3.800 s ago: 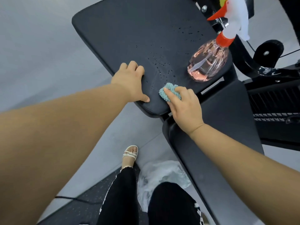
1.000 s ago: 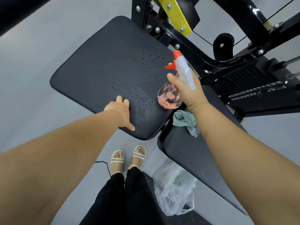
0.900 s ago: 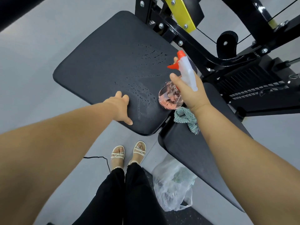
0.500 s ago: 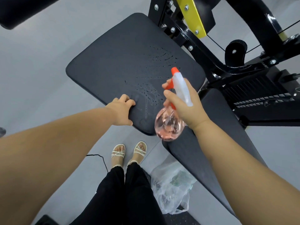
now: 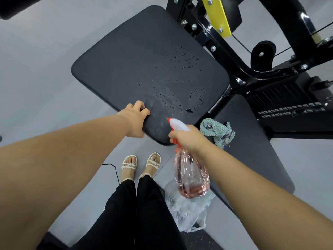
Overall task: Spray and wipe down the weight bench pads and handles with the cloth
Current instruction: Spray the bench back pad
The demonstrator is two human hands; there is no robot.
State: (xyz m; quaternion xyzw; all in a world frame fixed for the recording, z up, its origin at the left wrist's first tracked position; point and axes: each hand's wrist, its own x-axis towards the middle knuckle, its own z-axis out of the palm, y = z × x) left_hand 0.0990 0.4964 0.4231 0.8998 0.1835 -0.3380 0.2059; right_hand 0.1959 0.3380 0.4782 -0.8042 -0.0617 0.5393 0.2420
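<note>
Grey floor (image 5: 36, 69), black machine frame (image 5: 297, 24) upper right; large pad (image 5: 135, 60) at centre, with streaks and droplets across its right and near parts. Left hand (image 5: 134, 117) curled over the pad's near edge. Right hand (image 5: 187, 138) wrapped round the sprayer head of the bottle (image 5: 191, 175), drawn back in the last half second from over the pad to lower centre, nozzle toward the wet corner. Cloth (image 5: 216, 131) lies loose, held by neither hand, on the second pad (image 5: 252, 150) at centre right, bag (image 5: 187, 213) on the floor below; judged a fresh spraying step, with wiping of this pad to follow.
</note>
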